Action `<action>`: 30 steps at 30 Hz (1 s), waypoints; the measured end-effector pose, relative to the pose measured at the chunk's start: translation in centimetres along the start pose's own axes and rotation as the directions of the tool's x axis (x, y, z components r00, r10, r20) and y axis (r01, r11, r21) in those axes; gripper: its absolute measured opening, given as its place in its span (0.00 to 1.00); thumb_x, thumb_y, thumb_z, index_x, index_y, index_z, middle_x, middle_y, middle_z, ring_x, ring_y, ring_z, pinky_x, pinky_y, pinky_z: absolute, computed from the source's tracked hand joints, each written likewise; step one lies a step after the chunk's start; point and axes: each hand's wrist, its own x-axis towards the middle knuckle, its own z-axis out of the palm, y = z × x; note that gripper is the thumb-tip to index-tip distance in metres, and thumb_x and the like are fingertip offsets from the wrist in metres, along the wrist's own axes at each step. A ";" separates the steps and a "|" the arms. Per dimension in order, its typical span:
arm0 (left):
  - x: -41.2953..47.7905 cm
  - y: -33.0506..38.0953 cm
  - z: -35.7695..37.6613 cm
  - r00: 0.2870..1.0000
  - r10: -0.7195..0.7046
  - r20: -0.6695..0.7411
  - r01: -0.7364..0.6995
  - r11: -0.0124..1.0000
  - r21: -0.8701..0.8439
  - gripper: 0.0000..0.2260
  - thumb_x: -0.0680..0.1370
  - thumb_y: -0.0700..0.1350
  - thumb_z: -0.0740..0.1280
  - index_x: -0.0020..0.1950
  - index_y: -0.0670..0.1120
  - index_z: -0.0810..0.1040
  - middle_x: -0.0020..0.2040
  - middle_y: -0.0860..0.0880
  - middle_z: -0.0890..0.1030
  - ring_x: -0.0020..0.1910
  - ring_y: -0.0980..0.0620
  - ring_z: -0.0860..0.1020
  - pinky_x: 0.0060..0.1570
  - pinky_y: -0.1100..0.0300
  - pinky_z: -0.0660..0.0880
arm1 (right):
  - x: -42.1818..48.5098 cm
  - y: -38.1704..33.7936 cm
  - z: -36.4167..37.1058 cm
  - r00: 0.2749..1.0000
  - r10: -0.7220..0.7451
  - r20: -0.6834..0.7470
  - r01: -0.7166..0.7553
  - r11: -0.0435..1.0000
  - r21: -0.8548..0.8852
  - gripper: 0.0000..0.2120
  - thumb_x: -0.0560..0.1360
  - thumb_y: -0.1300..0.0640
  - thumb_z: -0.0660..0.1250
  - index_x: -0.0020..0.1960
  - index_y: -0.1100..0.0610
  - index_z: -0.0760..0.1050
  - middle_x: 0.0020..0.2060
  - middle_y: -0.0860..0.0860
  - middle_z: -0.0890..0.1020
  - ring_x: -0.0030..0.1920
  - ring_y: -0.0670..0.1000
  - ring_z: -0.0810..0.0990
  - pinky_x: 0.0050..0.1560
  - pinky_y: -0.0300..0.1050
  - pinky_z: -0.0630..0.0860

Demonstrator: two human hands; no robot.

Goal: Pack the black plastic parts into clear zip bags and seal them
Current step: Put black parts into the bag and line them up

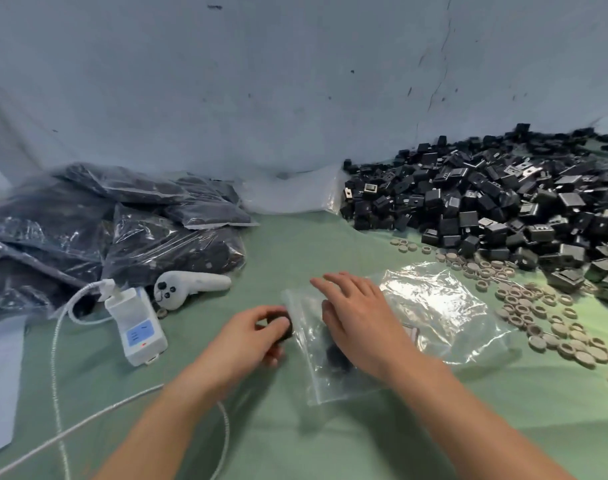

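Note:
A small clear zip bag (316, 372) lies on the green cloth in front of me, with dark parts showing through it. My left hand (254, 336) grips a black plastic part (284, 325) right at the bag's left opening edge. My right hand (356, 317) lies flat on top of the bag, fingers straight and spread, pressing it down. A big heap of loose black plastic parts (496, 202) fills the far right. More empty clear bags (444, 306) lie under and to the right of my right hand.
Filled bags of black parts (122, 230) pile up at the left. A white device (136, 323) with a cable and a small plush seal (188, 287) sit near my left hand. Several grey rings (537, 317) are scattered at the right. A wall stands behind.

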 end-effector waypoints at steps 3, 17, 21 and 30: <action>-0.6 0.1 1.4 0.960 -0.003 0.280 0.061 0.979 -0.197 0.09 0.79 0.34 0.65 0.57 0.38 0.81 0.39 0.42 0.80 0.37 0.50 0.77 0.40 0.58 0.78 | -0.3 0.1 0.3 0.998 -0.005 0.057 0.005 1.000 -0.010 0.22 0.85 0.51 0.48 0.79 0.46 0.58 0.77 0.45 0.64 0.77 0.51 0.58 0.77 0.50 0.49; 1.9 -0.3 3.9 0.870 0.469 0.154 -0.359 0.386 0.850 0.18 0.79 0.58 0.51 0.63 0.57 0.72 0.57 0.52 0.76 0.52 0.48 0.80 0.43 0.52 0.75 | 0.2 -0.7 -2.2 0.992 -0.078 -0.097 0.096 0.976 0.196 0.22 0.83 0.50 0.49 0.71 0.48 0.73 0.67 0.44 0.77 0.70 0.49 0.70 0.76 0.53 0.58; 1.6 -0.1 4.7 0.717 0.680 0.155 -0.455 0.288 0.843 0.19 0.81 0.55 0.53 0.57 0.51 0.81 0.48 0.51 0.79 0.47 0.48 0.78 0.41 0.53 0.77 | 1.5 5.2 -3.7 0.950 0.273 -0.153 -0.233 0.943 0.237 0.16 0.83 0.57 0.56 0.67 0.51 0.76 0.61 0.47 0.80 0.62 0.48 0.75 0.67 0.50 0.70; 2.9 1.0 6.1 0.772 0.565 0.290 -0.452 0.168 0.876 0.25 0.82 0.60 0.42 0.74 0.58 0.67 0.58 0.56 0.82 0.59 0.50 0.75 0.64 0.55 0.60 | 0.9 7.7 -2.1 0.967 0.238 0.088 -0.247 0.961 0.121 0.14 0.83 0.51 0.57 0.65 0.47 0.77 0.61 0.46 0.78 0.59 0.48 0.76 0.63 0.48 0.73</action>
